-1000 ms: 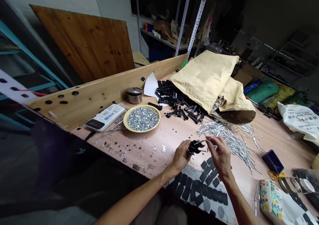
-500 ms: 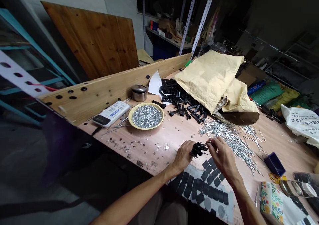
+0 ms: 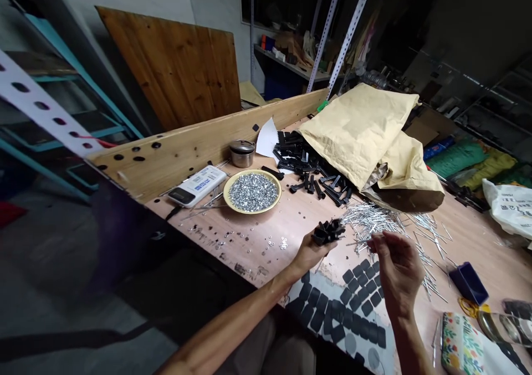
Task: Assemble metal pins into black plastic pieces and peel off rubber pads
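My left hand [image 3: 310, 252] is closed round a bunch of black plastic parts [image 3: 328, 232], held just above the table with their ends up. To its right, apart from the bunch, my right hand [image 3: 399, 270] has thumb and fingers drawn together in a pinch; whatever may be between the fingertips is too small to make out. Beyond the right hand lies a loose heap of thin metal rods [image 3: 366, 220]. Rows of black rounded pads [image 3: 353, 320] rest on a grey sheet below both hands. More black plastic parts [image 3: 310, 162] are piled farther back.
A yellow bowl [image 3: 226, 202] of small metal pieces stands left, with a digital scale [image 3: 198, 185] and a lidded metal pot [image 3: 241, 154] near it. A large paper bag [image 3: 361, 126] lies at the back. At right are a blue box [image 3: 469, 283] and a floral pouch [image 3: 461, 342].
My right hand has moved away from the black plastic parts toward the right. My left hand still holds the bunch, now tilted more upright. The view has shifted slightly left.
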`<act>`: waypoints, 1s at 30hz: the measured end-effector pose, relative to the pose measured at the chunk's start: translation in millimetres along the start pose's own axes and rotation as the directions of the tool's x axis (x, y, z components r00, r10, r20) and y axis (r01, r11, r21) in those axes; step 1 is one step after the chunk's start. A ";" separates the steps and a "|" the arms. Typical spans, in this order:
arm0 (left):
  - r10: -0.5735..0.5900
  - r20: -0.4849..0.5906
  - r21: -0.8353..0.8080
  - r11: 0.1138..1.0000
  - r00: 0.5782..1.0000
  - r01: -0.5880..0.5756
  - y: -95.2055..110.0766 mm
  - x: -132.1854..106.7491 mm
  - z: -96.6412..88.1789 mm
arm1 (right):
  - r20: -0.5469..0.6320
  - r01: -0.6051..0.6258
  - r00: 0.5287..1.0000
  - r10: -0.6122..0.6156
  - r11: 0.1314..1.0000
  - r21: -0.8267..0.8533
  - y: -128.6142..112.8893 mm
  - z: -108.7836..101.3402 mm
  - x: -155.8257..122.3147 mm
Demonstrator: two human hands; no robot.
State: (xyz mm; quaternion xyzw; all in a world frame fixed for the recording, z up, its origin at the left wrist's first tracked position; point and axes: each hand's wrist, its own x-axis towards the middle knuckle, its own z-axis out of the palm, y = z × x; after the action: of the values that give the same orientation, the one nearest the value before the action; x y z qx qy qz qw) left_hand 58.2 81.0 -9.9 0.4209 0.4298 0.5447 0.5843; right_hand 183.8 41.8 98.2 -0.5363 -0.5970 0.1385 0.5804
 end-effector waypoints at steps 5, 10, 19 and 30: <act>-0.119 0.053 0.030 0.993 0.992 0.117 3.6 -0.8 -0.5 | 0.004 0.046 0.999 -0.046 0.996 0.082 3.7 18.0 -4.5; -0.092 0.008 0.051 0.995 0.996 0.091 -3.3 -1.4 2.6 | 0.098 0.109 0.989 -0.113 0.993 0.043 13.3 25.6 -1.4; 0.020 0.060 0.099 0.995 0.998 -0.025 -4.7 -5.1 0.7 | 0.269 0.350 0.916 -0.298 0.921 -0.171 11.7 33.5 0.9; 0.008 0.043 0.175 0.984 0.999 -0.016 -3.0 -3.0 3.3 | 0.370 0.468 0.845 -0.386 0.869 -0.160 12.0 34.3 6.0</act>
State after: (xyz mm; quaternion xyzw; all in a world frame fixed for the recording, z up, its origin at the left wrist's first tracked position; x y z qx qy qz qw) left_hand 62.1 77.8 -11.7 0.4847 0.4610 0.4992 0.5508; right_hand 162.2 66.9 82.1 -0.4254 -0.8018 0.0172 0.4193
